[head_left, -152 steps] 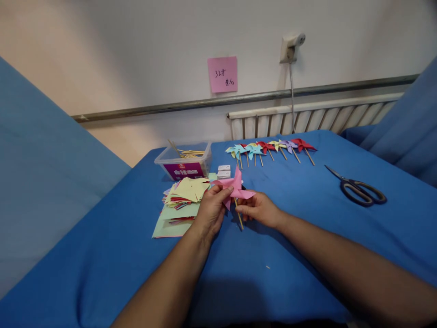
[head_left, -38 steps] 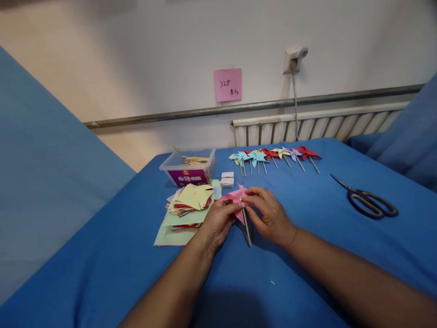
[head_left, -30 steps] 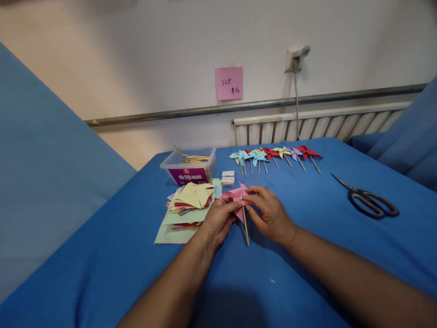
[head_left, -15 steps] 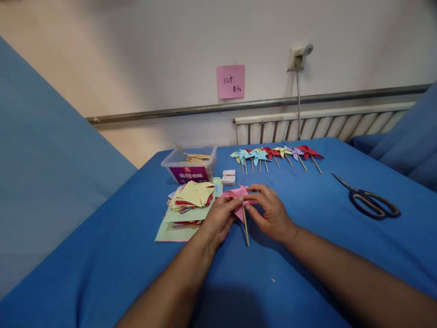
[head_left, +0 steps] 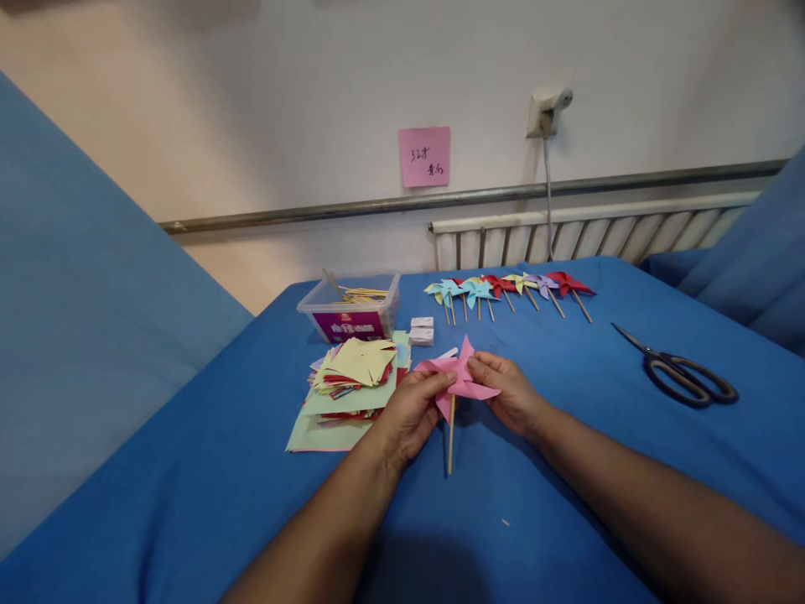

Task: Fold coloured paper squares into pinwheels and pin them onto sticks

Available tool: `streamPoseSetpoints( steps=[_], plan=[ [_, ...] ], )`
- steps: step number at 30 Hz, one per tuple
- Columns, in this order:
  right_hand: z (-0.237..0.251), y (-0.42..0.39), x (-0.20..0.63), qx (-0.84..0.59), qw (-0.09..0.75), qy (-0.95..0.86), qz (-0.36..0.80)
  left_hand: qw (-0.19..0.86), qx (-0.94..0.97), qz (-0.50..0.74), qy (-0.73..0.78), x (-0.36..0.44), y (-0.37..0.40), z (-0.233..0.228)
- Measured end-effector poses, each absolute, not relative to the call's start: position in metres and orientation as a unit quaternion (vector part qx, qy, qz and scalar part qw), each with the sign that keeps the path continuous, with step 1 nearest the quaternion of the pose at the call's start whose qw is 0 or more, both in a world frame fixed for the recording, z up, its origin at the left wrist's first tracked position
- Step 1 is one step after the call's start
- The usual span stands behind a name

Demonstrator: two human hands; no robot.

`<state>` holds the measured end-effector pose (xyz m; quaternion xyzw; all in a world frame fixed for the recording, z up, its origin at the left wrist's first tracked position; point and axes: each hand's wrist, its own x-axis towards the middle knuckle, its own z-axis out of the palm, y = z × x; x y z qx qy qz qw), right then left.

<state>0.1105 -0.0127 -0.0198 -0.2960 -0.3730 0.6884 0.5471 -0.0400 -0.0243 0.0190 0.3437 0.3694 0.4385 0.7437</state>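
A pink paper pinwheel [head_left: 466, 382] on a thin wooden stick [head_left: 451, 445] is held between my two hands above the blue cloth. My left hand [head_left: 415, 411] pinches it from the left, thumb lying over the paper near the centre. On the other side, my right hand [head_left: 506, 390] grips the pinwheel's right part, with some fingertips hidden behind the paper. The stick points down toward me. Just left of my left hand lies a stack of cut paper squares [head_left: 358, 362], a pale yellow one on top, over larger green sheets [head_left: 314, 428].
A clear plastic box [head_left: 352, 323] of wooden sticks stands behind the paper. Two small white boxes [head_left: 422, 331] sit beside it. Several finished pinwheels [head_left: 500, 286] lie in a row at the back. Scissors [head_left: 685, 373] rest at the right. A small scrap [head_left: 506, 523] lies near the front.
My right hand has shifted from the pinwheel's centre to its right side. The pinwheel's blades now show more openly, and its stick has swung slightly left and lower.
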Motion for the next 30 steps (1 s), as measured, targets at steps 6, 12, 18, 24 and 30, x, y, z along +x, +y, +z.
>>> streamPoseSetpoints(
  steps=[6, 12, 18, 24, 30],
  plan=[
    [-0.021, -0.01, 0.114, -0.325, 0.558, -0.36, 0.673, 0.747, 0.356, 0.412, 0.382, -0.037, -0.023, 0.015],
    [-0.022, -0.008, 0.116, -0.34, 0.563, -0.367, 0.658, 0.725, 0.336, 0.439, 0.41, -0.038, -0.021, 0.009],
    [-0.019, -0.01, 0.116, -0.309, 0.561, -0.331, 0.693, 0.716, 0.339, 0.448, 0.414, -0.038, -0.021, 0.008],
    [-0.019, -0.008, 0.117, -0.327, 0.572, -0.302, 0.688, 0.719, 0.346, 0.428, 0.425, -0.038, -0.022, 0.007],
    [-0.02, -0.002, 0.124, -0.306, 0.581, -0.253, 0.71, 0.727, 0.335, 0.43, 0.419, -0.038, -0.022, 0.009]
  ],
)
